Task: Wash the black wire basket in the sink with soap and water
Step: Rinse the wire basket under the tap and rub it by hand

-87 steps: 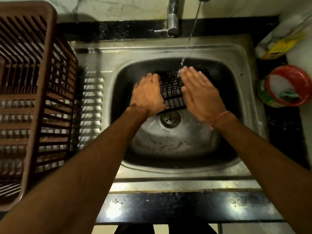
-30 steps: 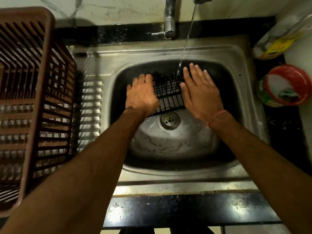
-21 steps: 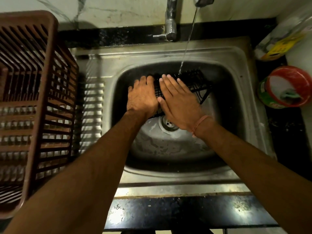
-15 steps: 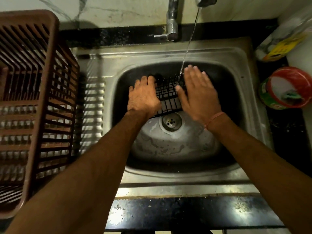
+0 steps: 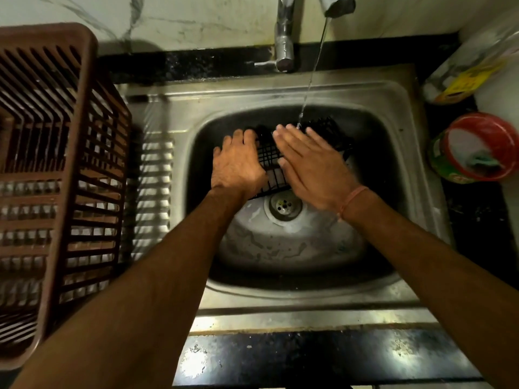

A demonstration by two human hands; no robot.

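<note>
The black wire basket (image 5: 328, 133) lies tilted at the back of the steel sink (image 5: 393, 96), under a thin stream of water (image 5: 311, 71) from the tap (image 5: 335, 5). My left hand (image 5: 237, 164) grips the basket's left end, fingers curled over its edge. Flat on the wire mesh lies my right hand (image 5: 310, 164), fingers straight, with the water landing at its fingertips. Most of the basket's middle is hidden under my hands.
A brown plastic slatted crate (image 5: 56, 175) stands on the drainboard at the left. On the black counter at the right sit a red-rimmed soap tub (image 5: 477, 147) holding a scrubber and a yellow-labelled packet (image 5: 466, 77). The drain (image 5: 285, 204) shows just below my hands.
My right hand has slid left across the basket's mesh, uncovering the basket's right end; it had moved left and back right before. My left hand has kept its grip.
</note>
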